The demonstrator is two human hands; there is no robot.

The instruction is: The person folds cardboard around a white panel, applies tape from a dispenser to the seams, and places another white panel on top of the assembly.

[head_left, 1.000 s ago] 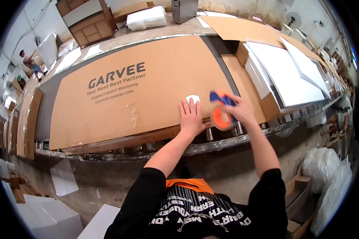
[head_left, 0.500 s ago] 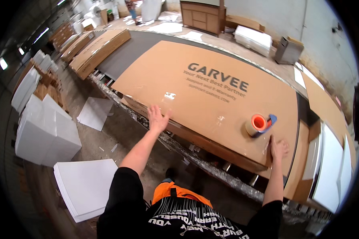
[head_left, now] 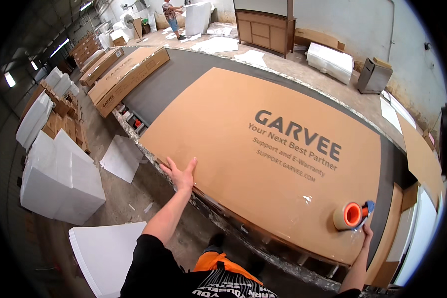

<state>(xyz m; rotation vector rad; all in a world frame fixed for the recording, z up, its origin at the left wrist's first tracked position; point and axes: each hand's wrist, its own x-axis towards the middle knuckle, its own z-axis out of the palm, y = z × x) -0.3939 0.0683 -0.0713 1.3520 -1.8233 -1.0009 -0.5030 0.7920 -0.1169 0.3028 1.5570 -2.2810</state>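
A large, flat brown cardboard box (head_left: 223,134) with dark print on its top lies in front of me. My left hand (head_left: 180,175) rests at its near long edge towards the left, thumb and fingers spread and nothing held. At the near right corner, my right hand (head_left: 364,241) is against the box's end, just beside the tape dispenser; most of its fingers are hidden. That dispenser (head_left: 351,216), with an orange core, a roll of tape and a blue handle, sits on the box top near this corner.
The box lies on a dark conveyor (head_left: 151,87). Further left on it are closed cartons (head_left: 129,79). An open carton with white panels (head_left: 419,233) stands at the right. White foam blocks (head_left: 59,179) and stacked white sheets (head_left: 107,258) are at my left. Another person (head_left: 172,17) stands far back.
My left hand has shifted left along the box edge. The right hand has come off the top to the near right corner. My view has moved too; the dispenser still stands on the box.
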